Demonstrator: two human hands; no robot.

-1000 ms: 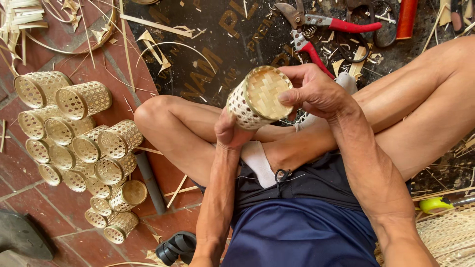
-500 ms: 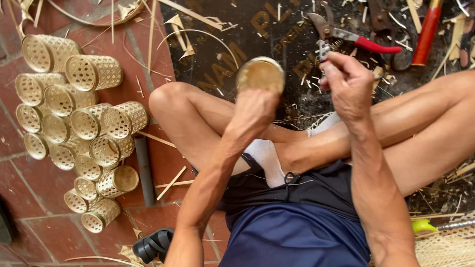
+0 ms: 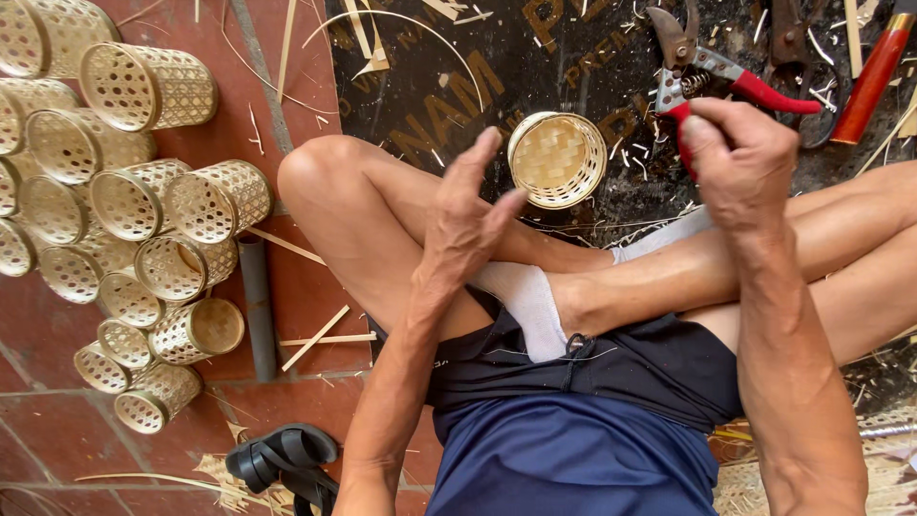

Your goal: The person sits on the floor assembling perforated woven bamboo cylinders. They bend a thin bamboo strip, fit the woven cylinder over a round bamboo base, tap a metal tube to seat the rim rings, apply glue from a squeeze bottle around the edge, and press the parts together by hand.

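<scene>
One small round woven bamboo basket [image 3: 557, 159] sits upright on the black printed mat [image 3: 430, 86], far of the crossed legs, between both hands and touching neither. Left hand [image 3: 465, 222] hovers over the left knee, fingers spread, holding nothing. Right hand [image 3: 740, 162] closes on the near handle of the red-handled pruning shears [image 3: 712, 72]; grip on the handle looks partial, blades agape and pointing far-left.

Risks, judged:
- Open blades lie near the basket rim; a careless lift could nick the weave.
- Bare shin lies just under the right hand; a slipped hold drops steel onto it.
- Bamboo slivers [image 3: 315, 336] scattered on the red tile floor [image 3: 306, 287] could prick skin.
- Stacked openwork bamboo cylinders [image 3: 143, 239] at left could roll if knocked.
</scene>
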